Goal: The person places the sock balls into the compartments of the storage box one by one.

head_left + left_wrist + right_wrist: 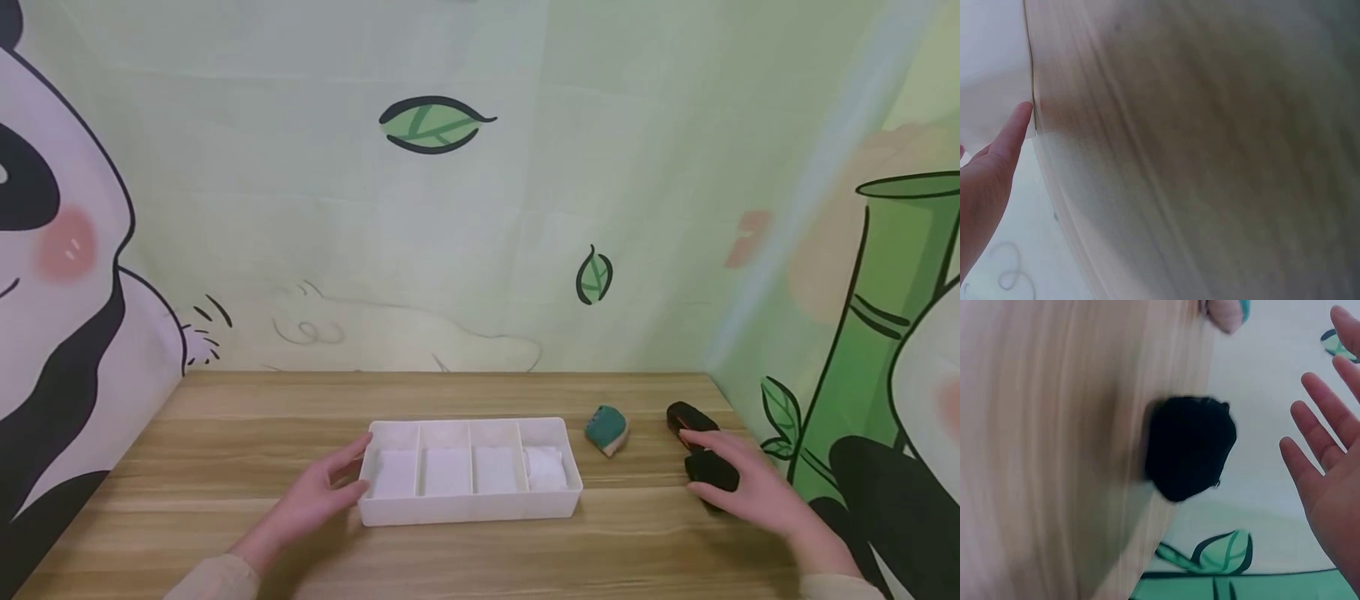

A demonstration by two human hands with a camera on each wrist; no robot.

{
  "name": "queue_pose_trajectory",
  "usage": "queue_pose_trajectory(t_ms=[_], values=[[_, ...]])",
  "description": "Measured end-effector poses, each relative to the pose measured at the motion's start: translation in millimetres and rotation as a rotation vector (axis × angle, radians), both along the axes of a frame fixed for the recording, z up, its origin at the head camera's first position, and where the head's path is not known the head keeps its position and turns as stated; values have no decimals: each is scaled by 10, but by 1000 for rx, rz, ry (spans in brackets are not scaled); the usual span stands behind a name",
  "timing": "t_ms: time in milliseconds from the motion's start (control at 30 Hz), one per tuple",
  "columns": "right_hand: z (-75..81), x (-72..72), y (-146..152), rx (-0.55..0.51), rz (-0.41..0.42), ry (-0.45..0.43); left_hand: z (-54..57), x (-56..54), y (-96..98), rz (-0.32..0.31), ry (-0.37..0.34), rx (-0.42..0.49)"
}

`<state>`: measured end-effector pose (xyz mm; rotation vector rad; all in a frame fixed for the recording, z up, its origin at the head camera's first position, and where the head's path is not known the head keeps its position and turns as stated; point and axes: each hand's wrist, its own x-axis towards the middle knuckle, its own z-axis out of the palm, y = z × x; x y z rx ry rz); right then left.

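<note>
A white divided box lies across the table, its rightmost compartment holding a small white rolled cloth bundle. My left hand is at the box's left end, with extended thumb and fingers touching its side. At the right, my right hand hovers, fingers spread, over a black rounded bundle, partly covering it in the head view. The right wrist view shows that hand open beside the black bundle. Just behind lies another black item with a reddish line.
A teal bundle with a pinkish-beige end lies between the box and the black items. The wood-grain table ends at a printed cloth backdrop with leaves, pandas and bamboo.
</note>
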<state>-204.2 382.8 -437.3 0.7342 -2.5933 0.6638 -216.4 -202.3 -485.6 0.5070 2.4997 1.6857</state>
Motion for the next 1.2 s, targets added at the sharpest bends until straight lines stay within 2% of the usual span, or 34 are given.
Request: queue_pose_trajectory(t_ms=[233, 767, 867, 1100, 1200], values=[[-78, 2, 168, 34, -6, 7, -1, 3, 9, -3, 2, 3], [-212, -19, 386, 6, 33, -131, -3, 3, 3, -2, 19, -25], [-235, -22, 422, 22, 45, -140, -10, 1, 3, 0, 24, -30], [-222, -16, 478, 49, 62, -241, -21, -4, 7, -4, 35, -23], [-224, -31, 482, 75, 69, -250, -19, -4, 9, 1, 30, -24]])
